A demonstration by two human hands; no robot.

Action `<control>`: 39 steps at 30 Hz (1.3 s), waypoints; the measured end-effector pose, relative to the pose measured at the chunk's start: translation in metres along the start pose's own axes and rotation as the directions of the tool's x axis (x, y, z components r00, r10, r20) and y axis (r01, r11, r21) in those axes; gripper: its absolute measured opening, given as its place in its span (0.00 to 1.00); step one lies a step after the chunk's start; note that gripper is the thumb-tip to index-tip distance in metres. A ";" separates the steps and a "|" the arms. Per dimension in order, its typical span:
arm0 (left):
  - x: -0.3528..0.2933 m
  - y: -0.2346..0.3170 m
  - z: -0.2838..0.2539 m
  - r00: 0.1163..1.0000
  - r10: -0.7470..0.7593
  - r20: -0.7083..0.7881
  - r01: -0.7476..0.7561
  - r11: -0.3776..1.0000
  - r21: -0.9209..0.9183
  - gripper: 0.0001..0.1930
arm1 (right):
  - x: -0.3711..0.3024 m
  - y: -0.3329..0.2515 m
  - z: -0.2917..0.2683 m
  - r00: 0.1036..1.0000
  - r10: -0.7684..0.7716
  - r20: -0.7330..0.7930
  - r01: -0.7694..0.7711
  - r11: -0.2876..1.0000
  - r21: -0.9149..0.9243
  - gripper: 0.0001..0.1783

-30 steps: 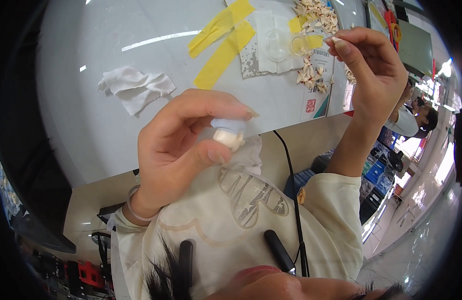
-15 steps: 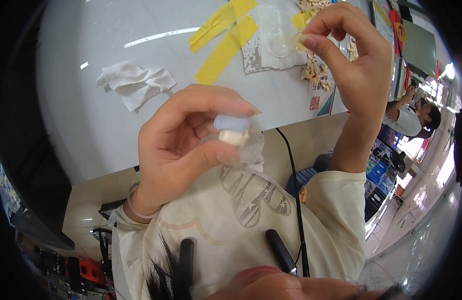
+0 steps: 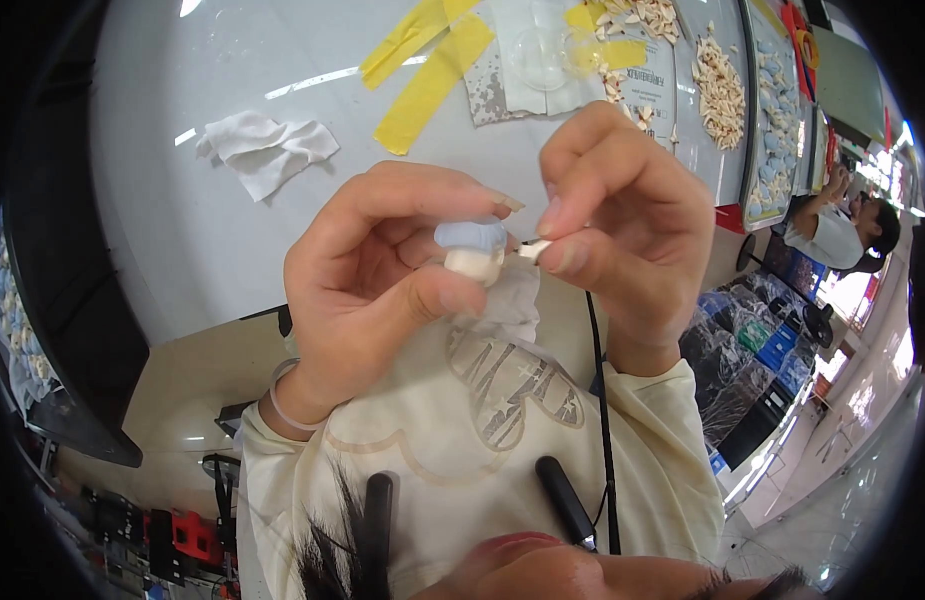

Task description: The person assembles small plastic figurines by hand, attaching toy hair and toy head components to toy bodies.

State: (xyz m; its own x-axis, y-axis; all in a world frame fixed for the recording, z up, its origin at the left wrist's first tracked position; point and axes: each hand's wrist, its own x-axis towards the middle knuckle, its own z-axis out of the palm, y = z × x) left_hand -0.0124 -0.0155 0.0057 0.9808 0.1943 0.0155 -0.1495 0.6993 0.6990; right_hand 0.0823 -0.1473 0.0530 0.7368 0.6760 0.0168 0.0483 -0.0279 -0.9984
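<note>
My left hand [image 3: 347, 255] holds a small rounded figure [image 3: 471, 238] between thumb and fingertips, pale blue on top and cream below. My right hand [image 3: 632, 215] is close beside it on the right, thumb and index finger pinching a tiny cream piece [image 3: 532, 250] with a dark end. That dark end faces the figure's right side; I cannot tell whether the two touch. Both hands are raised near the table's front edge, in front of my chest. A pale cloth [image 3: 507, 305] shows just below the figure.
Yellow tape strips [image 3: 434, 85] and a crumpled white cloth [image 3: 267, 152] lie on the grey table [image 3: 212, 260]. Farther right are a clear round dish [image 3: 535, 60], a heap of small cream pieces [image 3: 720, 100] and a tray [image 3: 750, 205] of blue-and-cream pieces. Another person [image 3: 842, 225] sits far right.
My right hand has come down and left from above the clear dish to beside the figure, with the tiny cream piece now visible in its pinch. My left hand keeps its grip.
</note>
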 end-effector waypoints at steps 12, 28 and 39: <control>-0.006 -0.001 0.011 0.963 0.267 0.035 -0.252 0.844 0.473 0.17 | -0.013 -0.005 0.010 0.999 -0.001 -0.034 -0.002 0.996 -0.094 0.15; -0.004 -0.004 0.021 0.984 -0.171 -0.051 0.162 0.976 -0.146 0.25 | -0.018 0.008 0.001 0.977 -0.212 -0.018 0.198 0.935 -0.296 0.25; -0.063 0.158 -0.021 0.799 0.572 0.185 -0.057 -0.234 0.971 0.19 | -0.055 -0.007 -0.174 0.636 -0.395 -0.663 -0.516 0.422 -0.745 0.20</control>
State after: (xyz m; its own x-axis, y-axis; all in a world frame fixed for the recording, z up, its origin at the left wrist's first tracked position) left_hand -0.1001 0.0974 0.1000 0.7213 0.4283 0.5443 0.1006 -0.8423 0.5295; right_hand 0.1586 -0.3126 0.0680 0.8967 -0.0478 0.4400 0.1432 -0.9093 -0.3906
